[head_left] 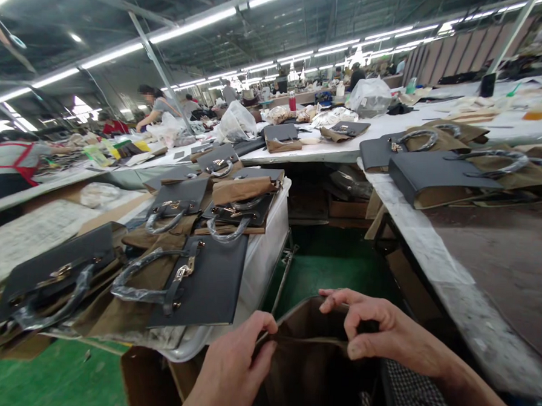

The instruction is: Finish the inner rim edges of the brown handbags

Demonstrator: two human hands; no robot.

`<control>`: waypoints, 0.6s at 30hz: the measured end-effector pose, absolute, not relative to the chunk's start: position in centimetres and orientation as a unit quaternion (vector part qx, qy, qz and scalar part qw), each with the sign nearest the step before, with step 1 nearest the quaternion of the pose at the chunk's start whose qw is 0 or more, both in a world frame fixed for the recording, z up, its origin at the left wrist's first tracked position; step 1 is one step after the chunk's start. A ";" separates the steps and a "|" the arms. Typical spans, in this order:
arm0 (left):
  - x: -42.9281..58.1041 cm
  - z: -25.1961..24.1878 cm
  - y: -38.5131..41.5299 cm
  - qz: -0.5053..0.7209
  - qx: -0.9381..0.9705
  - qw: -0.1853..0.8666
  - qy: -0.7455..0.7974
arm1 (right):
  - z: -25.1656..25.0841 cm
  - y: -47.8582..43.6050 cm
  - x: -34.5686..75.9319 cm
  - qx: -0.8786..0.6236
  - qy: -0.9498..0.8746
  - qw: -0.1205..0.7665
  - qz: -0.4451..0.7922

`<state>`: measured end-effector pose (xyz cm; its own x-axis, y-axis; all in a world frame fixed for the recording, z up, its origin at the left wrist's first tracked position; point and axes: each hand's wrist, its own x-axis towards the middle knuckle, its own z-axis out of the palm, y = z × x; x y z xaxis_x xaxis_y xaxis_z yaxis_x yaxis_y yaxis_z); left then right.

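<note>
Low in front of me is a brown fabric bag (pixel 306 347), its mouth spread and its inside dark. My left hand (pixel 239 362) pinches the left end of its rim between thumb and fingers. At the right end, my right hand (pixel 386 333) has its thumb and a curled finger closed at the near rim, while the index finger stretches over the far rim. The bag's lower part is lost in shadow. Up and left of my left hand lies a dark grey handbag (pixel 210 281) with a plastic-wrapped handle (pixel 142 275) and a gold clasp (pixel 184 271).
A white-covered cart (pixel 269 245) at left bears several more handbags. On the right-hand table (pixel 453 267) lie further grey handbags (pixel 445 176). Green floor (pixel 336 261) shows between them. Across the back runs a long table with plastic bags (pixel 236 123). A person (pixel 160 106) works at far left.
</note>
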<state>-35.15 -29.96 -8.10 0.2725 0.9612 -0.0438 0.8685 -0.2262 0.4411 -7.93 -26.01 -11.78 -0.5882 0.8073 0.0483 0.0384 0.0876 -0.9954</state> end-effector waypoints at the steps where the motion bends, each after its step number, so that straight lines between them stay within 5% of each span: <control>1: -35.3 -8.2 -29.9 0.124 0.768 0.209 0.592 | -11.9 -26.0 -8.0 -0.315 -0.664 0.327 0.593; 18: -35.8 -8.7 -30.1 0.183 0.790 0.220 0.543 | -9.6 -24.2 -11.4 -0.412 -0.826 0.248 0.295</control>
<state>-35.79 -30.14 -8.73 0.3434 0.9378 0.0503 0.7771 -0.3138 0.5456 -11.39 -24.19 -9.64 -0.5376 0.8264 0.1672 0.5338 0.4871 -0.6912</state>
